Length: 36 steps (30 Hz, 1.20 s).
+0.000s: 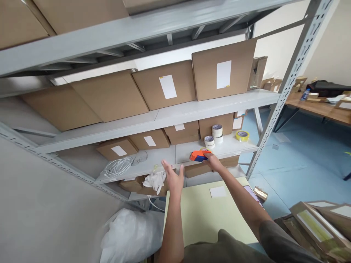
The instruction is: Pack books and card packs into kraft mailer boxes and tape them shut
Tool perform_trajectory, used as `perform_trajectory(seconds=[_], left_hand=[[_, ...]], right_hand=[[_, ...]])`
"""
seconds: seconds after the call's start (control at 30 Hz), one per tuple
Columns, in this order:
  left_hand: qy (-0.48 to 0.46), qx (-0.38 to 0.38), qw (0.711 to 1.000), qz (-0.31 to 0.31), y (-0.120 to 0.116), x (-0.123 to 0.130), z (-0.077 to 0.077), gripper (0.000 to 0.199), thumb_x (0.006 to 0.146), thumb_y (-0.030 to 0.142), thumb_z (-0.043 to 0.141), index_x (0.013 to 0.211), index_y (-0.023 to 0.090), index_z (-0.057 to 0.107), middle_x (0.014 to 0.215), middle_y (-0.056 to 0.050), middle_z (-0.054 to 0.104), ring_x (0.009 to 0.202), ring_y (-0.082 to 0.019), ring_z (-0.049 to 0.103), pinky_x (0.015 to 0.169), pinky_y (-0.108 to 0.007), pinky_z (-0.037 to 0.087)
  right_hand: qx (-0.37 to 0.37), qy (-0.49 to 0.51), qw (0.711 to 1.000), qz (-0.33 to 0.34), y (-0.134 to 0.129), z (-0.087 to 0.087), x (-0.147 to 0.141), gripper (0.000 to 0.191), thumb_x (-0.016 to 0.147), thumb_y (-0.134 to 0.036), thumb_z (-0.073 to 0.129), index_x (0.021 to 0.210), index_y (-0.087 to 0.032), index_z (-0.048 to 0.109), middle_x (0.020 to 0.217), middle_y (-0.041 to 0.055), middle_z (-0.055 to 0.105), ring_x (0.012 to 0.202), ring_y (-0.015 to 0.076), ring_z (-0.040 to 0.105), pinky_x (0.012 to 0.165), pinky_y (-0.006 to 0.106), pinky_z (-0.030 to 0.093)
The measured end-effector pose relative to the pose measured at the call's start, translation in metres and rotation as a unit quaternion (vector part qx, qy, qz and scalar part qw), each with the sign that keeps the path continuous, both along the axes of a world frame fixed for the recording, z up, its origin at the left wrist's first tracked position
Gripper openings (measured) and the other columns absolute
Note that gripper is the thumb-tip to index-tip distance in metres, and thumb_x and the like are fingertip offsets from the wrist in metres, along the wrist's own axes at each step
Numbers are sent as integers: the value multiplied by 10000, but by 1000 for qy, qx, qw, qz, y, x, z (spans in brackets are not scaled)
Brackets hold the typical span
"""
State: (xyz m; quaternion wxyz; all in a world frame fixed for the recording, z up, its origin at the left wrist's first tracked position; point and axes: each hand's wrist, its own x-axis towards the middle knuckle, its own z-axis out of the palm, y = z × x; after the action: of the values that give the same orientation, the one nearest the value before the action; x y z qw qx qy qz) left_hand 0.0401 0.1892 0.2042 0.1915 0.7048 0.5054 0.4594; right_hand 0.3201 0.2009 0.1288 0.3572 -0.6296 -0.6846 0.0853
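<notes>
My right hand (pixel 213 161) is closed around an orange and blue object (pixel 199 156), held just over the middle shelf's front edge. A yellow tape roll (pixel 205 149) shows partly behind it. White tape rolls (pixel 217 130) are stacked close by on the shelf, with another yellow tape roll (pixel 242 136) to their right. My left hand (pixel 174 178) is raised in front of the shelf with its fingers spread and nothing in it. Near its left side hangs a crumpled white cloth or glove (pixel 155 181).
Cardboard boxes (pixel 224 71) line the grey rack's shelves (pixel 192 109). Coiled white cable (pixel 120 167) lies at the left. Below my hands is a pale table (pixel 203 219) with a white paper (pixel 218 192) and a phone (pixel 252 194). A white bag (pixel 133 233) bulges at lower left.
</notes>
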Motion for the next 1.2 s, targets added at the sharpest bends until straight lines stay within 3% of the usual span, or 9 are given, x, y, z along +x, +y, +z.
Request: perform_trajectory(seconds=[0.13, 0.27, 0.4, 0.57, 0.67, 0.77, 0.93, 1.1, 1.2], left_hand=[[-46, -19, 999, -22, -15, -4, -6, 674, 962, 517, 644, 1570, 279, 479, 1649, -149, 475, 1261, -281, 679, 976, -412, 612], [-89, -11, 995, -40, -34, 0, 20, 379, 956, 539, 645, 1170, 236, 724, 1148, -111, 762, 1006, -233, 723, 847, -355, 613], [-165, -37, 979, -111, -79, 4, 85, 373, 917, 584, 718, 880, 217, 660, 773, -11, 662, 709, -144, 622, 662, -249, 519], [-243, -37, 917, -315, -169, 18, 184, 599, 685, 724, 880, 766, 229, 553, 685, 24, 547, 619, -119, 499, 597, -259, 472], [-243, -60, 890, -381, -212, 29, 217, 591, 717, 772, 823, 768, 241, 571, 651, 14, 544, 617, -133, 525, 599, -275, 498], [-210, -100, 884, -406, -233, 34, 222, 591, 724, 811, 781, 807, 252, 609, 690, -1, 589, 647, -137, 568, 630, -275, 535], [-198, -114, 871, -436, -226, 36, 206, 661, 674, 871, 760, 860, 251, 625, 781, -23, 642, 719, -146, 626, 678, -275, 554], [-196, -134, 870, -431, -230, 49, 198, 603, 632, 815, 846, 870, 288, 673, 743, -29, 646, 716, -186, 627, 735, -335, 585], [-251, -132, 881, -379, -244, 54, 198, 558, 697, 800, 811, 855, 294, 637, 709, -16, 620, 645, -167, 587, 696, -338, 573]], right_hand=[[-70, -72, 994, -41, 52, -6, -5, 362, 922, -180, 677, 1283, -179, 687, 1248, 159, 750, 1212, 314, 652, 1112, 426, 440], [-146, -128, 978, -73, 91, -11, -11, 453, 919, -172, 669, 1371, -150, 646, 1359, 200, 700, 1334, 331, 571, 1189, 458, 339], [-118, -143, 978, -98, 99, -21, -12, 534, 892, -219, 687, 1420, -188, 617, 1461, 189, 625, 1376, 367, 494, 1195, 517, 316], [41, -96, 990, -95, 73, -33, -10, 518, 929, -307, 618, 1432, -185, 594, 1431, 187, 589, 1319, 377, 490, 1113, 528, 424], [132, -46, 989, -52, 46, -39, -9, 472, 965, -358, 572, 1401, -182, 612, 1380, 181, 596, 1275, 365, 526, 1086, 545, 472], [177, -14, 983, -41, 13, -44, -5, 454, 967, -398, 587, 1380, -214, 623, 1352, 172, 612, 1257, 355, 562, 1088, 568, 495], [169, 19, 985, -41, -31, -44, 2, 420, 969, -410, 596, 1351, -240, 634, 1389, 158, 612, 1283, 337, 580, 1101, 552, 514], [151, 54, 987, -13, -44, -36, -5, 433, 955, -375, 600, 1368, -250, 631, 1413, 150, 608, 1333, 338, 563, 1168, 570, 464], [143, 81, 986, 26, -44, -31, -21, 458, 952, -369, 606, 1392, -245, 626, 1445, 155, 594, 1370, 349, 544, 1198, 593, 431]])
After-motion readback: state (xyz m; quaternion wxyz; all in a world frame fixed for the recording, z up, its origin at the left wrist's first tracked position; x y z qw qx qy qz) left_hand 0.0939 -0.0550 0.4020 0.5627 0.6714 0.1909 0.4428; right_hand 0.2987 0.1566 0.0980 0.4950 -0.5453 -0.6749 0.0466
